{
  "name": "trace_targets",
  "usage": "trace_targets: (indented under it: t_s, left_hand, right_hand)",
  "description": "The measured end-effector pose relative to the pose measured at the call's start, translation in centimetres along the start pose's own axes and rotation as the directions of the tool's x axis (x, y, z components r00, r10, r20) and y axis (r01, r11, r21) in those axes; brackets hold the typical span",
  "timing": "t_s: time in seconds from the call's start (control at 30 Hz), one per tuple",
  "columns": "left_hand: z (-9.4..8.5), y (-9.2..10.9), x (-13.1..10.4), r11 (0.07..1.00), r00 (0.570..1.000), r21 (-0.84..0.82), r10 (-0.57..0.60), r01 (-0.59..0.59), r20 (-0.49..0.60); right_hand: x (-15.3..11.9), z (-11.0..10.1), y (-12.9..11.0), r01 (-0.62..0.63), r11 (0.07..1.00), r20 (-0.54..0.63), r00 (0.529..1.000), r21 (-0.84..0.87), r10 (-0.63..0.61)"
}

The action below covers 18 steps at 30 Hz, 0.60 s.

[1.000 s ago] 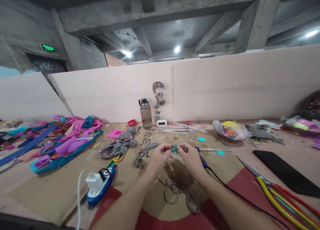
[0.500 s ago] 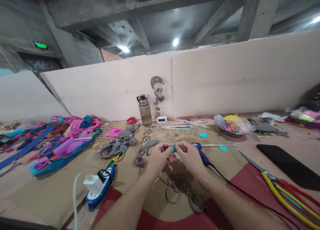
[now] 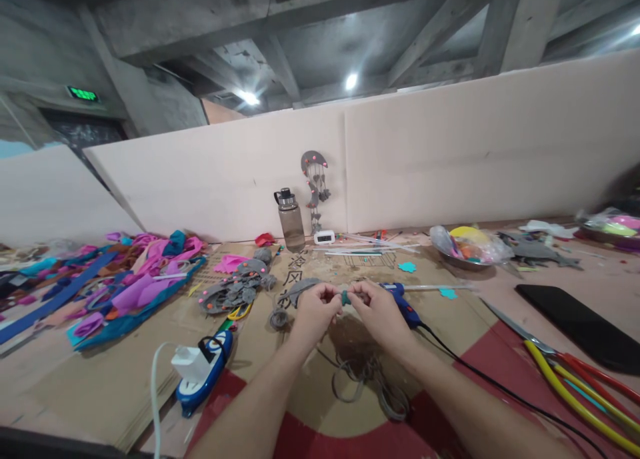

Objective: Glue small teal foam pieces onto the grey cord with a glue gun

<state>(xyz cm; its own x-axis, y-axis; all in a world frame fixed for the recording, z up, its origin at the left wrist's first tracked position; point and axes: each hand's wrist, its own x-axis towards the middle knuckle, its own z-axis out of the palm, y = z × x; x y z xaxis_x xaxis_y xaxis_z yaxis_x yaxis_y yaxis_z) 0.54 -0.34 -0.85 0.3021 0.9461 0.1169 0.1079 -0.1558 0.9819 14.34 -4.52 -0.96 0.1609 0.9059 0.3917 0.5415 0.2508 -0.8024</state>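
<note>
My left hand (image 3: pixel 316 311) and my right hand (image 3: pixel 376 310) meet over the cardboard, thumbs and fingers pinched on either side of a small teal felt piece (image 3: pixel 345 298). Its exact shape is partly hidden by the fingertips. Below them lies a loose tangle of grey cord (image 3: pixel 393 402), one strand running up toward my left hand. Just beyond my right hand rests a blue glue gun (image 3: pixel 407 311) with a clear glue stick (image 3: pixel 440 288) out of its back. A grey felt crescent (image 3: pixel 303 287) lies behind my left hand.
At left are a felt scrap heap (image 3: pixel 145 292), grey felt pieces with pink dots (image 3: pixel 235 289) and a power strip (image 3: pixel 203 379). A bottle (image 3: pixel 290 219) stands behind. At right are a bowl (image 3: pixel 465 260), a black phone (image 3: pixel 575 326) and scissors with yellow and red handles (image 3: pixel 565 392).
The teal piece has turned between my fingertips and now shows a rounder, lower outline. Both hands stay in nearly the same place. The view has shifted slightly.
</note>
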Motion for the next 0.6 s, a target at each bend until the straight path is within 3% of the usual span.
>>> trace_targets:
  t_s: [0.2,0.37,0.6]
  left_hand:
    - [0.13,0.00,0.16,0.995,0.999,-0.092,-0.022,0.024,0.023]
    - [-0.14,0.24,0.19,0.983,0.998,-0.173,-0.063,0.057,-0.028]
    - [-0.43,0.40,0.03,0.931,0.996,-0.359,-0.085,0.064,-0.041]
  right_hand:
    - [0.23,-0.35,-0.22,0.050,0.994,0.068,0.996,0.102,-0.057]
    - [0.48,-0.50,-0.27,-0.086,0.960,0.085,0.994,0.265,0.066]
    - [0.44,-0.17,0.39,-0.022,0.992,-0.037,0.999,0.124,0.026]
